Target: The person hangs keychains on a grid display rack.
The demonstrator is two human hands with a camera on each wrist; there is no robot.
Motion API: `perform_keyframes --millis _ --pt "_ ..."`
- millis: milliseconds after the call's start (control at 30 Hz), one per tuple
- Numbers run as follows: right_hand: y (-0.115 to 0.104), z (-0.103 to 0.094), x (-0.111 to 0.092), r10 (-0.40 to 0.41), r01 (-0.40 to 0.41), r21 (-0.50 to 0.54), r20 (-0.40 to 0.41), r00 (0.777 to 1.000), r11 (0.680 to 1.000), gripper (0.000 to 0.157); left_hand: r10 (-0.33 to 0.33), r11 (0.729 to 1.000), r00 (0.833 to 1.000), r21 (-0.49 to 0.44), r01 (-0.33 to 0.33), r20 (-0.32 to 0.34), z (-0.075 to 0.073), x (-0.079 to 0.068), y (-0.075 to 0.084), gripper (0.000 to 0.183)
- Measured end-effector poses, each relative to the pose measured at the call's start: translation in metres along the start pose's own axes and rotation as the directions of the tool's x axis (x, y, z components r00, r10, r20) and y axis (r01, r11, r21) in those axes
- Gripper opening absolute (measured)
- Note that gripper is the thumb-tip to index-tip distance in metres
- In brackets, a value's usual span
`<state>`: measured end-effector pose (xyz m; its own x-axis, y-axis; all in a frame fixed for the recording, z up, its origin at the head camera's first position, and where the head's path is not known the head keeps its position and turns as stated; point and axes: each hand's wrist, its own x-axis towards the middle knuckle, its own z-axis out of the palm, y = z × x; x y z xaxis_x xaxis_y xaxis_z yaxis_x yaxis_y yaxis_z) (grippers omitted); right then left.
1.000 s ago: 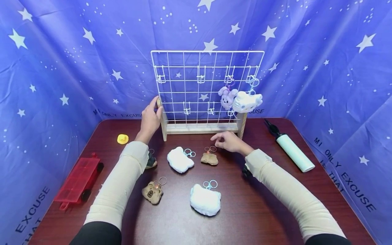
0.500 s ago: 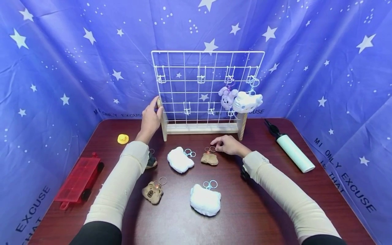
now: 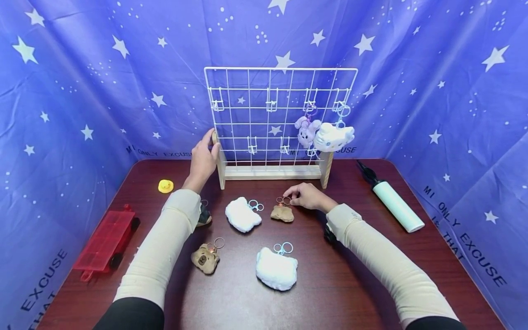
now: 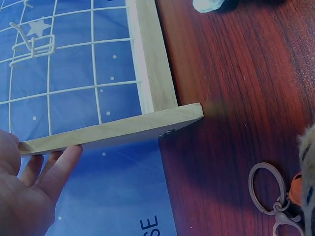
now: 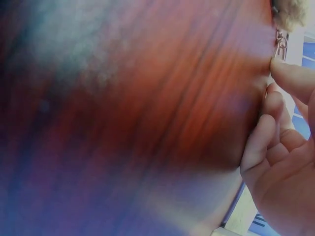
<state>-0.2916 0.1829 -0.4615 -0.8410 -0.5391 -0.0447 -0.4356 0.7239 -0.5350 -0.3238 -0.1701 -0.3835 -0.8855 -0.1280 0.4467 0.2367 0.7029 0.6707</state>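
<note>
In the head view my left hand (image 3: 204, 156) grips the wooden side post (image 4: 113, 129) of a white wire grid rack (image 3: 280, 123), thumb on one face and fingers on the other. My right hand (image 3: 308, 196) is low over the table, thumb and forefinger pinching the metal ring (image 3: 287, 200) of a brown plush keychain (image 3: 282, 214). That plush lies on the table in front of the rack. In the right wrist view the ring's clasp (image 5: 281, 44) shows beside the thumb tip. A lilac rabbit plush keychain (image 3: 306, 133) and a white cat plush keychain (image 3: 333, 136) hang from hooks at the right.
Two white plush keychains (image 3: 243, 214) (image 3: 276, 269) and a brown bear keychain (image 3: 205, 259) lie nearer me. A dark-and-brown plush (image 3: 204, 216) is partly behind the left sleeve. A yellow duck (image 3: 165, 186), red cart (image 3: 106, 242) and pale green pump (image 3: 398, 206) stand towards the sides.
My right hand has lowered slightly, and its fingertips have come from above the brown plush keychain's ring down onto it. The left hand keeps its place on the post.
</note>
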Motion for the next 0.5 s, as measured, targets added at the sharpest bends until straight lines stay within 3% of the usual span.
perform_keyframes --millis 500 --pt "0.0005 -0.002 -0.0016 -0.036 0.036 -0.015 -0.03 0.999 0.999 0.019 -0.021 1.0 1.0 -0.006 0.021 0.018 -0.0006 -0.0012 0.0011 0.053"
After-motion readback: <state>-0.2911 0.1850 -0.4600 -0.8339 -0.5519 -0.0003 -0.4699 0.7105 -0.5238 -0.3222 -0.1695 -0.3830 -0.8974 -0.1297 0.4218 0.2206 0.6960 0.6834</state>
